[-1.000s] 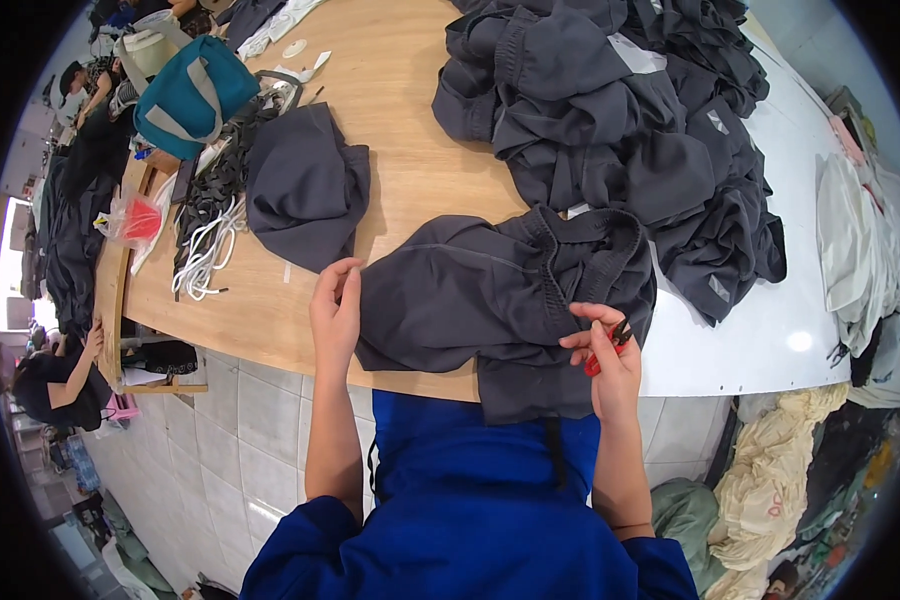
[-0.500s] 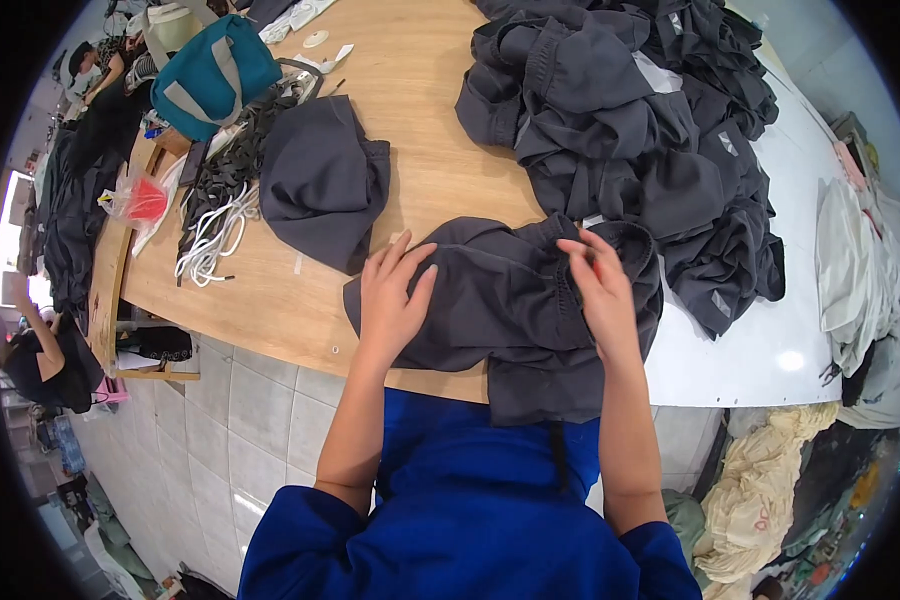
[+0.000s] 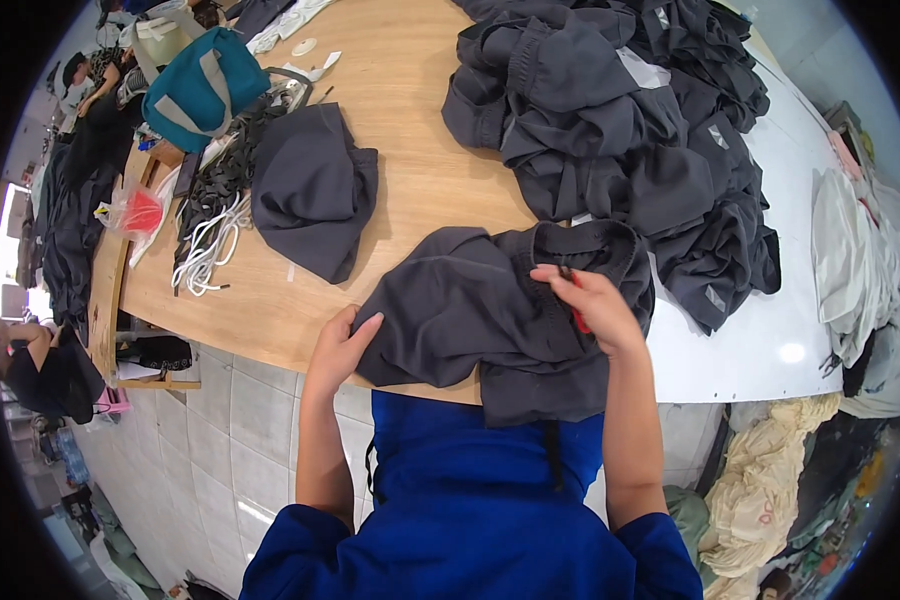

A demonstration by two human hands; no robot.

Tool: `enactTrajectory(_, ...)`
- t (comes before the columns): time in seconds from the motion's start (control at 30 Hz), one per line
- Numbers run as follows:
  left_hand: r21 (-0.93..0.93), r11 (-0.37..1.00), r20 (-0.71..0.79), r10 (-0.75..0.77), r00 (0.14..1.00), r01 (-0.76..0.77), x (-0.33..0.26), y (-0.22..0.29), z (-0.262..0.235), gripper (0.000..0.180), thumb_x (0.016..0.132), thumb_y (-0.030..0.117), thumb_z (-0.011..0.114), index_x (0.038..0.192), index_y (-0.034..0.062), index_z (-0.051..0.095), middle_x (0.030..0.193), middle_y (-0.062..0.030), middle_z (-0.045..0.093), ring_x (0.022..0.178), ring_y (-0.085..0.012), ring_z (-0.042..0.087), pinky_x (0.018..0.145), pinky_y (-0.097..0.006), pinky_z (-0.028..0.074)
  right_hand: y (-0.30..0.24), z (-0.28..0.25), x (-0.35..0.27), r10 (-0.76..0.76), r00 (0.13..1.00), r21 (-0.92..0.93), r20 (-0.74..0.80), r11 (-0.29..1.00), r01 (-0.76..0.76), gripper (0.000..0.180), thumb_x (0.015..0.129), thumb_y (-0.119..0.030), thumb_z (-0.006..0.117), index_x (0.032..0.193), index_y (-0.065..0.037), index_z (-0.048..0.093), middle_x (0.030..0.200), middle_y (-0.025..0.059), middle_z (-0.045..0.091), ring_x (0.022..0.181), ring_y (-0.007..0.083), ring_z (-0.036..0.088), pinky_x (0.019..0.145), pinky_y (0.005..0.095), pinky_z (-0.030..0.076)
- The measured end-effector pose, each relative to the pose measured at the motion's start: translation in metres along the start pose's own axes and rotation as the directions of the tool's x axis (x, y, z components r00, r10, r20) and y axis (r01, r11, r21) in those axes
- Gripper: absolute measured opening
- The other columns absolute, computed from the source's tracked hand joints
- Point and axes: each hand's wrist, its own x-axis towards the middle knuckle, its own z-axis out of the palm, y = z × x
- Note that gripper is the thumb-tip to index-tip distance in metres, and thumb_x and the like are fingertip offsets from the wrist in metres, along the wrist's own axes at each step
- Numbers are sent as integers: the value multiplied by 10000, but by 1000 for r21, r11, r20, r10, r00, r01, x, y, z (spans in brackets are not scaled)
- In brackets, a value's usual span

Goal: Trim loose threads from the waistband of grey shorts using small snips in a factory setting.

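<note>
Both forearms rise bare from blue sleeves at the near edge. The left hand [image 3: 338, 346] lies flat and palm down, fingers together and pointing far-right, thumb tucked beside them. The right hand [image 3: 588, 308] sits further right and a little farther off — knuckles up, wrist bent left, its fingers curled in a pinch — thumb hidden beneath.

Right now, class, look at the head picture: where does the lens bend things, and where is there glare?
Head view: the wooden table edge curves toward the dark round rim; a bright glare spot sits on the white tabletop; the dark garment under both hands stays sharp.
</note>
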Motion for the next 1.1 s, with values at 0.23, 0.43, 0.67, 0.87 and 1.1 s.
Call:
enactTrajectory(0.23,-410,741,3,584,812,-532,-43,74,51,430,907,69,477,1320,25,365,1263,-78,462,1136,-169,475,953,-292,377,-46,-21,-29,-422,550,18,-721,782,623,383,966,-229,396,1288,-23,421,1206,140,535,1019,176,547,833,279,431)
enactTrajectory(0.43,-453,745,-26,537,843,-489,-18,101,76,184,932,114,480,1019,-1,594,1040,-84,624,936,-122,560,824,-251,431,0,-12,-56,-231,777,362,-586,783,505,217,964,-211,415,966,-27,530,979,118,618,811,160,601,696,265,469)
enactTrajectory(0.67,-321,821,-208,425,881,-472,1,72,46,183,937,144,478,1021,20,582,968,-64,620,882,-108,545,833,-243,409,44,10,-60,-331,816,282,-474,821,496,135,932,-139,472,880,-25,521,940,108,574,638,67,494,498,182,345)
enactTrajectory(0.87,-148,965,-181,188,965,-215,27,28,47,402,915,190,523,1277,44,427,964,-51,575,891,-104,523,789,-238,411,39,34,-50,-304,787,12,-537,930,367,218,796,-34,645,973,-35,518,669,-27,463,572,18,368,525,168,302)
enactTrajectory(1.1,-503,864,40,13,999,9,29,24,81,333,899,222,554,1184,56,504,883,6,589,728,-48,509,665,-206,407,61,37,-45,-422,728,-421,-540,885,200,162,794,-37,650,921,-4,555,574,-64,358,532,23,316,493,187,268)
